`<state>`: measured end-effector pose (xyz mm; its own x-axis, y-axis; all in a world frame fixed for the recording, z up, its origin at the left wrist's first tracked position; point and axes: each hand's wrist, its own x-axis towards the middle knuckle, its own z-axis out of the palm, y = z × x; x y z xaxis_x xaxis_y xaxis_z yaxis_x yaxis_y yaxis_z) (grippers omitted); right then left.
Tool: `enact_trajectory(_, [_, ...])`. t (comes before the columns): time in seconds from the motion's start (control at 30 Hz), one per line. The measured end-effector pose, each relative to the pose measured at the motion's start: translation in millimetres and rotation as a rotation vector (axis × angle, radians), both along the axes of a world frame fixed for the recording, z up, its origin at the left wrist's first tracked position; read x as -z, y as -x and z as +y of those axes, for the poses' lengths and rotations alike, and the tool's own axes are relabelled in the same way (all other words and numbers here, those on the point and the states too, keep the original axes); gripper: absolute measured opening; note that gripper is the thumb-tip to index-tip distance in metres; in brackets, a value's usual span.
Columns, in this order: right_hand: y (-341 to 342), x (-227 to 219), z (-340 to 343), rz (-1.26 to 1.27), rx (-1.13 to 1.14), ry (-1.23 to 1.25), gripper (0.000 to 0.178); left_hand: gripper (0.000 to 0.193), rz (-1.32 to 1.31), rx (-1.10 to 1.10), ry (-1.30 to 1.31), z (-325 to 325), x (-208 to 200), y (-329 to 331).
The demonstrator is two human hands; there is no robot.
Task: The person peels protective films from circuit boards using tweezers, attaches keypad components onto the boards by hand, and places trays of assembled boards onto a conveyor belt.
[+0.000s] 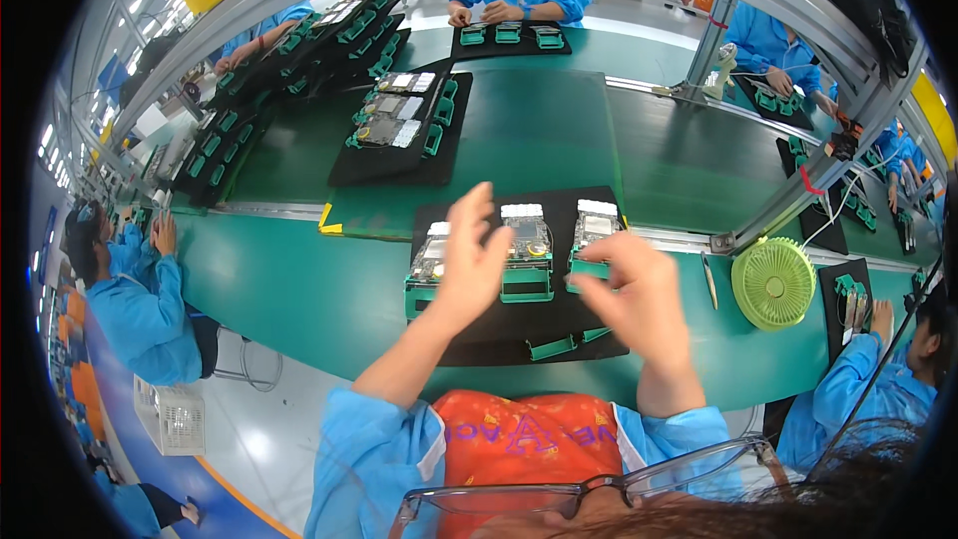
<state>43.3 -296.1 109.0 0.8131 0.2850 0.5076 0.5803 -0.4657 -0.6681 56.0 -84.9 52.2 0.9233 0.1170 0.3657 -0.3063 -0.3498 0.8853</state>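
Three circuit boards lie in a row on a black mat (499,329) at the near side of the table (269,284): a left board (433,252), a middle board (527,230) and a right board (597,223). Their white ends point far and their green frames, like the middle frame (527,284), sit at the near ends, probably so that those ends are within easy reach. The dark mat likely keeps the boards together and off the hard top.

The left hand (471,265) is over the space between the left and middle boards, fingers and thumb apart, seemingly holding nothing. The right hand (644,289) curves over the near end of the right board, thumb and fingertips a little apart in view; whether they grip its frame I cannot tell. Loose green pieces (552,347) lie at the mat's near edge, perhaps to leave the row free.

The table is smooth and green, with a pen-like tool (710,281) and a light green fan (774,282) to the right. Far left of the mat, more boards rest on a black stack (449,145). Around, co-workers in blue sit along metal-framed tables, and a white basket (182,421) stands on the floor
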Motion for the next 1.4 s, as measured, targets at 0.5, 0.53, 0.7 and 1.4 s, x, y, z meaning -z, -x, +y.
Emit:
enact_trajectory(0.5, [10.0, 76.4, 32.8, -0.503, -0.205, 0.797, 0.031, 0.039, -0.002, -0.224, 0.271, 100.0, 26.8, 70.8])
enact_trajectory(0.53, [4.3, 80.7, 24.9, -0.513, -0.135, 0.833, 0.029, 0.039, 0.011, -0.234, 0.280, 101.0, 29.3, 71.0])
enact_trajectory(0.7, [-39.3, 92.2, -15.7, -0.519, 0.148, 1.033, 0.018, 0.039, 0.064, -0.195, 0.337, 107.1, 43.6, 73.9])
enact_trajectory(1.4, [-143.4, 108.0, -44.3, -0.146, 0.345, 0.714, 0.023, 0.061, 0.475, -0.021, 0.480, 73.4, 102.1, 1.9])
